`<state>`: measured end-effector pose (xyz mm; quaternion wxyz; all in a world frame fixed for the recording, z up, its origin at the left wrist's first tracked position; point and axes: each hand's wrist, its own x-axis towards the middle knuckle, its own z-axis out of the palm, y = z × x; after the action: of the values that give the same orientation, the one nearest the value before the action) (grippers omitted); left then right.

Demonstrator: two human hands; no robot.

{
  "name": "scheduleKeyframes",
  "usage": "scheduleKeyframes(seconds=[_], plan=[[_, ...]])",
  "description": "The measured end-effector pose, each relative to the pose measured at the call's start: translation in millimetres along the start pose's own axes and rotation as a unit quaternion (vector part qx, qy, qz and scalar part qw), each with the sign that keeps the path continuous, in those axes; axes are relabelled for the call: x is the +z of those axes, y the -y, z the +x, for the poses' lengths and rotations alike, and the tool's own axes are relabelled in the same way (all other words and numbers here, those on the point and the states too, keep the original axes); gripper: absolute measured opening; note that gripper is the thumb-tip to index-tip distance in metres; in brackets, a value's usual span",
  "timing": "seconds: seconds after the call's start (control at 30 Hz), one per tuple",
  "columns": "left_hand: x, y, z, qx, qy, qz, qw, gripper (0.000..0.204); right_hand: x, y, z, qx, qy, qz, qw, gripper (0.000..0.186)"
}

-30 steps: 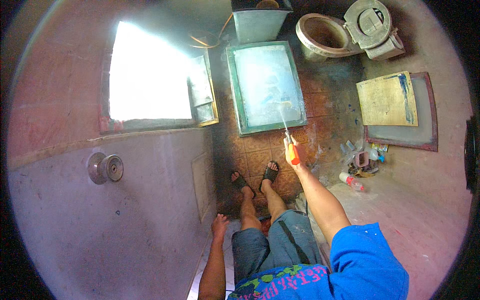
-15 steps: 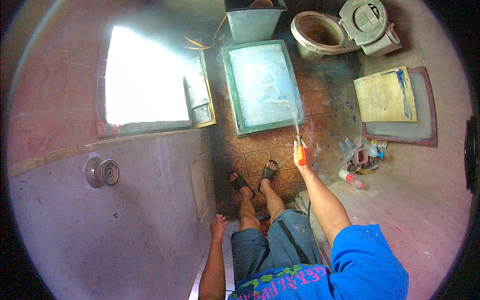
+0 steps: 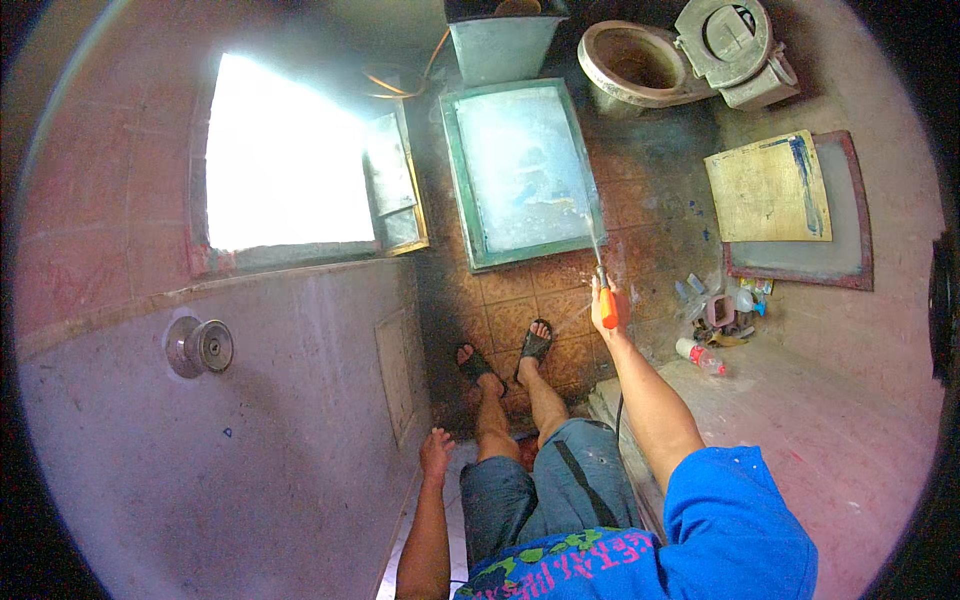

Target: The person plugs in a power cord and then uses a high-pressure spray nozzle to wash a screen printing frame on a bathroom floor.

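Note:
My right hand [image 3: 608,305] is wrapped around an orange spray gun [image 3: 609,308], its dark nozzle pointing away from me. A thin jet of water leaves it and strikes the lower right part of a green-framed mesh screen [image 3: 525,170]. Pale blue and white patches cover the mesh, with a bluish mark near its middle. From the gun, a black hose [image 3: 619,420] runs back beside my right leg. Low on the left, my left hand [image 3: 435,453] hangs beside the door's edge with loosely bent fingers and nothing visible in it.
Behind the screen stands a grey bin [image 3: 505,50], with a dirty toilet [image 3: 640,65] to its right. A yellowish board [image 3: 770,190] leans on a red-framed screen [image 3: 850,215]. Bottles [image 3: 703,357] lie at right. A door [image 3: 250,430] with a round knob [image 3: 205,346] fills the left.
The water jet keeps running onto the screen. My right hand and the spray gun have moved slightly right. My left hand has barely moved.

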<state>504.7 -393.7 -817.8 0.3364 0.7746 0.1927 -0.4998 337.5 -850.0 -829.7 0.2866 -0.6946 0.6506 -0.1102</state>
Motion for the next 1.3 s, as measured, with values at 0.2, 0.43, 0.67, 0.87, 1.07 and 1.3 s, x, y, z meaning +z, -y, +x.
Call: scheduleKeyframes(seconds=[0.2,0.43,0.67,0.87,1.07,1.3], plan=[[-4.2,6.5,7.4,-0.006,-0.002,-0.031,0.999,0.057,7.8,-24.5,8.0,-0.005,0.024,-0.059,0.998,0.04],[-5.5,2.9,1.5,0.005,-0.002,-0.003,1.0,0.058,8.5,-26.6,7.5,-0.022,0.001,-0.037,0.999,0.039],[-3.9,5.9,1.8,0.001,-0.003,-0.004,1.0,0.058,-5.4,-1.6,17.2,-0.008,0.041,0.015,0.999,0.034],[-3.1,7.0,0.4,0.014,-0.014,-0.017,1.0,0.055,0.1,-4.2,24.4,-0.03,0.017,0.015,0.999,0.035],[-1.3,8.5,1.8,0.014,-0.017,-0.02,1.0,0.054,9.9,-21.5,28.9,-0.047,-0.004,-0.03,0.998,0.036],[0.3,11.2,1.3,0.013,-0.021,-0.011,1.0,0.055,-8.1,9.6,30.6,-0.055,0.012,0.048,0.997,0.039]])
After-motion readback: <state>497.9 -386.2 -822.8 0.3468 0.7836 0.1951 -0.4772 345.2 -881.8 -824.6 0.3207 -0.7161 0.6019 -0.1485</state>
